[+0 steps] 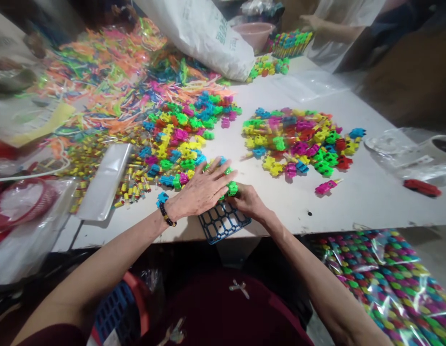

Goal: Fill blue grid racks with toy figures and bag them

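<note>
A dark blue plastic grid lies at the table's front edge, before my body. My left hand stretches flat across its far part, fingers spread over small colored plastic pieces. A bright green plastic piece shows between my two hands. Curled at the grid's right side, my right hand is closed against this green piece; its fingertips are partly hidden. Beyond my left hand spreads a heap of colored plastic pieces. Another heap of car-like pieces is on the right, with a pink piece apart from it.
Small yellow sticks and a stack of clear bags lie left. Behind are colored strips, a white sack and a pink basin. A red cutter lies right; packed pieces are below. Other people stand across.
</note>
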The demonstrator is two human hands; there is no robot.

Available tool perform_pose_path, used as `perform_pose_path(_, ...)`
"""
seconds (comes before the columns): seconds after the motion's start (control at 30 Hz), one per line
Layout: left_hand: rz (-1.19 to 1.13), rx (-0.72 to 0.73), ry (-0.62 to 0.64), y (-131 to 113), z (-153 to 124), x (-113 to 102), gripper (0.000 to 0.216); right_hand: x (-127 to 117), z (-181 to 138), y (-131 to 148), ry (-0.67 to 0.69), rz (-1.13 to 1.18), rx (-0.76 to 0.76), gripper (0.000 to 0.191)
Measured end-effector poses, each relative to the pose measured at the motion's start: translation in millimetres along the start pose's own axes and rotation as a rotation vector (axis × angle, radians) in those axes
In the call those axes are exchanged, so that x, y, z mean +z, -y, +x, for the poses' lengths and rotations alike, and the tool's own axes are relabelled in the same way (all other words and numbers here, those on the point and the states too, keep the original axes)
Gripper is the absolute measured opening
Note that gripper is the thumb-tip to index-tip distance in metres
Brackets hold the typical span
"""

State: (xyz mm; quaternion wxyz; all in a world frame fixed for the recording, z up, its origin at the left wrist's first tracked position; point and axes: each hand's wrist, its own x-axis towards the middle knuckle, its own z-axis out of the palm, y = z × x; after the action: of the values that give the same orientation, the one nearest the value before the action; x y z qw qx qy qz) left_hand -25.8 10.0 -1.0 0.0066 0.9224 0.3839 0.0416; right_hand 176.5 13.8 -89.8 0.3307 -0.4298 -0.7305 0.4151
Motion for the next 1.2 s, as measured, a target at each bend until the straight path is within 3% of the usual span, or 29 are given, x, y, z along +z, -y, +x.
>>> perform_pose_path(0.3,0.036,0.052,-0.004,-1,2,-2,0.051,2,8,8,0.114,-0.196,-0.013,0.006)
perform_pose_path(0.43,0.047,0.052,-0.025,2,1,-1,0.045,-12,3,8,0.129,-0.128,-0.081,0.008)
perform_pose_path(0.5,0.047,0.045,-0.036,4,-1,0,0.045,-38,-2,4,0.016,-0.134,-0.113,0.013)
perform_pose_path(0.53,0.046,0.043,-0.043,5,-2,0,0.045,-56,-5,0,-0.105,-0.199,-0.097,0.014)
perform_pose_path(0.6,0.04,0.041,-0.055,6,-4,2,0.044,-93,-9,-8,-0.412,-0.443,0.024,0.013)
perform_pose_path(0.67,0.026,0.032,-0.062,5,-5,4,0.044,-123,-12,-18,-0.571,-0.706,0.213,0.015)
perform_pose_path(0.73,0.0,0.02,-0.057,4,-5,5,0.045,-138,-13,-29,-0.52,-0.848,0.374,0.028)
perform_pose_path(0.8,-0.05,0.002,-0.035,6,-4,2,0.046,-139,-13,-35,-0.442,-0.872,0.423,0.035)
perform_pose_path(0.87,-0.139,-0.042,-0.011,13,-5,-8,0.051,-134,-17,-31,-0.481,-0.868,0.35,0.034)
perform_pose_path(0.97,-0.278,-0.134,-0.051,29,-8,-30,0.061,-130,-24,-2,-0.587,-0.911,0.154,0.035)
perform_pose_path(1.0,-0.302,-0.155,-0.076,34,-10,-37,0.062,-130,-26,12,-0.566,-0.935,0.108,0.035)
perform_pose_path(1.07,-0.321,-0.171,-0.104,41,-10,-46,0.063,-128,-24,40,-0.391,-0.99,0.083,0.032)
perform_pose_path(1.2,-0.308,-0.121,-0.057,37,-3,-37,0.063,-99,-1,71,0.214,-1.013,0.158,0.02)
